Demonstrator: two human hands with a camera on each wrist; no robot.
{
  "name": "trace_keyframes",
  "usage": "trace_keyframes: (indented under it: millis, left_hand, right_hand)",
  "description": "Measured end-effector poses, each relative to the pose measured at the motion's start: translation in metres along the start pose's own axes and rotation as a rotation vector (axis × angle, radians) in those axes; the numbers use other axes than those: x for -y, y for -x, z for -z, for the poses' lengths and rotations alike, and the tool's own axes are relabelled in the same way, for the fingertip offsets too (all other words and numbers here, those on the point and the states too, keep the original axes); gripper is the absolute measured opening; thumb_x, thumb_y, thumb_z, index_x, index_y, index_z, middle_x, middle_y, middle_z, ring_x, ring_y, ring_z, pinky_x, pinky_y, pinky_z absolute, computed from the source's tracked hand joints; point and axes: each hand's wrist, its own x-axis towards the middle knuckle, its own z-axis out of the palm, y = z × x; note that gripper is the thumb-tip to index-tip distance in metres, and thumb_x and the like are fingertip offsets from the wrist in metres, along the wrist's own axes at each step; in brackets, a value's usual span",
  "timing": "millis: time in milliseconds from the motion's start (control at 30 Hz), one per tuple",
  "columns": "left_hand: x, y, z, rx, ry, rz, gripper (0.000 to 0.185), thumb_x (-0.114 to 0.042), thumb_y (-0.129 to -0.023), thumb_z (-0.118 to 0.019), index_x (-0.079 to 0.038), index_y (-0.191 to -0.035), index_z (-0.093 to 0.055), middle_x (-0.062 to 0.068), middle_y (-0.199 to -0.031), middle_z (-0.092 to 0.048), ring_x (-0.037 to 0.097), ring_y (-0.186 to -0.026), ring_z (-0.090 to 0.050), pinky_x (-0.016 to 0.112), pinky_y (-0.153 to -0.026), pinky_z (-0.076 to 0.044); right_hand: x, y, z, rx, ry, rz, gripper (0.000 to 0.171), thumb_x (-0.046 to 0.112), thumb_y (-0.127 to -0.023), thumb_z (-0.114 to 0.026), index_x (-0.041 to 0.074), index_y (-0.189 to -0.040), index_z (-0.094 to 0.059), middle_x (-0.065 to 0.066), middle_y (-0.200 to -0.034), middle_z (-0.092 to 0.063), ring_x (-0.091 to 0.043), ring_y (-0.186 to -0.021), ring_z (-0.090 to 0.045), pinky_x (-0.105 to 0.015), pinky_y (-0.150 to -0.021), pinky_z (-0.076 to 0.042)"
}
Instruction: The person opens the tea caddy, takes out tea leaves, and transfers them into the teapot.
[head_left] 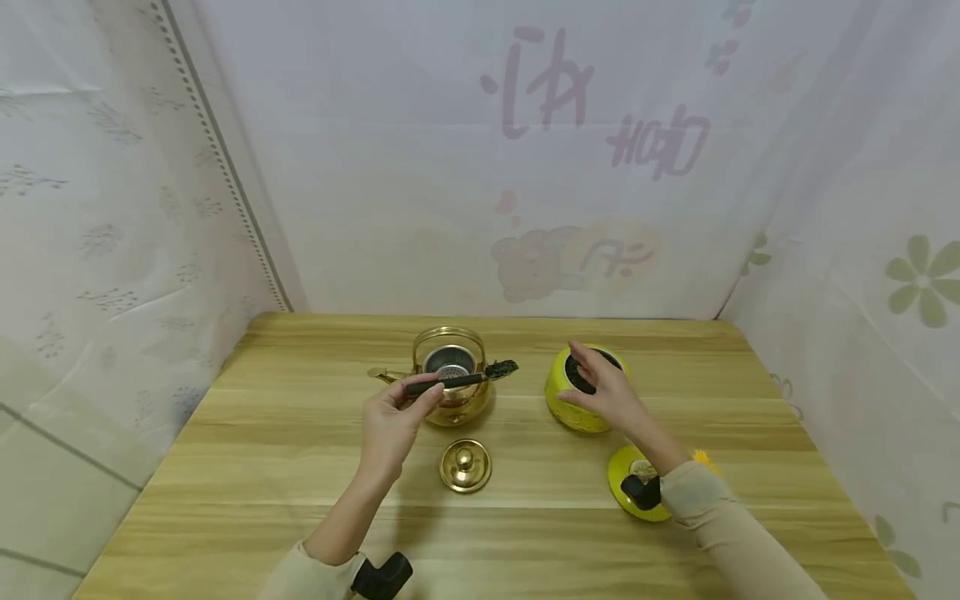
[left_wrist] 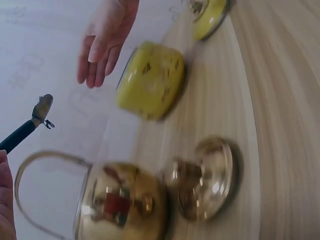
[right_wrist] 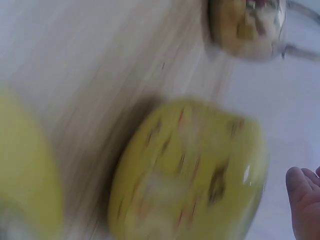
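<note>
Carrying tea, your left hand [head_left: 390, 417] pinches the loaded spoon [head_left: 468, 377] over the kettle [head_left: 452, 375]; tip next. Right hand [head_left: 603, 392] rests open-fingered on the jar [head_left: 573, 400].

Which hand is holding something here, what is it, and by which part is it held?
The left hand pinches the black spoon by its handle end. The right hand holds nothing, hovering open over the yellow jar.

Soft, even light fills my head view, sharp at centre, walls bowed at the edges. Faint shadows lie under my arms on the bench [head_left: 300, 500]. Both wrist views are motion-blurred, the right worst.
</note>
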Motion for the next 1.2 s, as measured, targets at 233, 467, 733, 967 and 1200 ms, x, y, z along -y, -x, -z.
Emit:
trace_keyframes:
  millis: [233,467,733,967,1200]
  left_hand:
    - [0.0,0.0,0.03,-0.071,-0.021,-0.006,0.025,-0.005,-0.084,-0.069,0.006,-0.107,-0.065,-0.003,-0.087,-0.068,0.011,-0.079,-0.069,0.023,-0.078,-0.056]
    - [-0.004,-0.004,0.046,-0.106,-0.084,-0.045,0.025,-0.008,-0.085,-0.07,0.004,-0.106,-0.067,-0.006,-0.093,-0.067,0.006,-0.078,-0.068,0.022,-0.078,-0.055]
    - [-0.004,-0.01,0.056,-0.135,-0.178,-0.076,0.024,-0.013,-0.084,-0.072,0.001,-0.103,-0.069,0.003,-0.085,-0.071,0.007,-0.076,-0.067,0.019,-0.073,-0.056]
    - [0.0,-0.016,0.054,-0.146,-0.286,-0.096,0.022,-0.016,-0.083,-0.073,-0.002,-0.101,-0.07,0.01,-0.084,-0.071,0.003,-0.07,-0.065,0.015,-0.063,-0.053]
    - [0.002,-0.023,0.052,-0.164,-0.443,-0.167,0.023,-0.019,-0.082,-0.074,-0.004,-0.1,-0.072,0.01,-0.083,-0.071,0.003,-0.062,-0.057,0.016,-0.049,-0.041]
  right_hand:
    - [0.009,-0.02,-0.042,0.03,-0.033,0.029,0.084,0.021,-0.08,-0.075,0.002,-0.147,-0.027,-0.019,-0.15,-0.031,-0.032,-0.136,-0.034,-0.04,-0.106,-0.037]
    - [0.008,-0.042,-0.072,0.073,-0.169,0.008,0.084,0.014,-0.08,-0.075,-0.005,-0.145,-0.026,-0.022,-0.15,-0.029,-0.035,-0.137,-0.031,-0.04,-0.109,-0.034]
    - [0.006,-0.062,-0.097,0.104,-0.173,-0.018,0.086,0.018,-0.079,-0.077,-0.005,-0.145,-0.027,-0.023,-0.149,-0.03,-0.035,-0.137,-0.031,-0.041,-0.109,-0.033]
    - [0.002,-0.07,-0.107,0.099,-0.16,-0.025,0.082,0.018,-0.078,-0.078,-0.001,-0.143,-0.033,-0.02,-0.147,-0.036,-0.033,-0.135,-0.036,-0.041,-0.109,-0.035]
    - [0.002,-0.073,-0.112,0.11,-0.179,-0.035,0.08,0.014,-0.078,-0.077,-0.007,-0.142,-0.032,-0.023,-0.146,-0.036,-0.034,-0.134,-0.036,-0.04,-0.11,-0.033]
